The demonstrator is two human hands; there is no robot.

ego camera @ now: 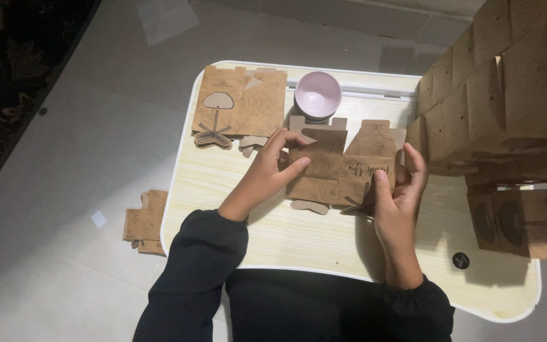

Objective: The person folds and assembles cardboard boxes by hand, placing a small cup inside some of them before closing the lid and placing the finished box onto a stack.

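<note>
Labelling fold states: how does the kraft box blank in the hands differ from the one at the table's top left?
The held box blank is gripped by both the left hand and the right hand, while the flat box blank lies untouched. The held one has flaps raised and part folded; the flat one lies fully flat. The held one sits mid-table; the flat one lies beside the pink bowl. Both are brown kraft card with cut tabs.

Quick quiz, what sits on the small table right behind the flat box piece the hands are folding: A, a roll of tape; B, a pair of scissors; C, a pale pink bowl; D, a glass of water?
C: a round pale pink bowl stands at the table's far edge, just beyond the brown cardboard box blank held between the left hand and right hand.
</note>
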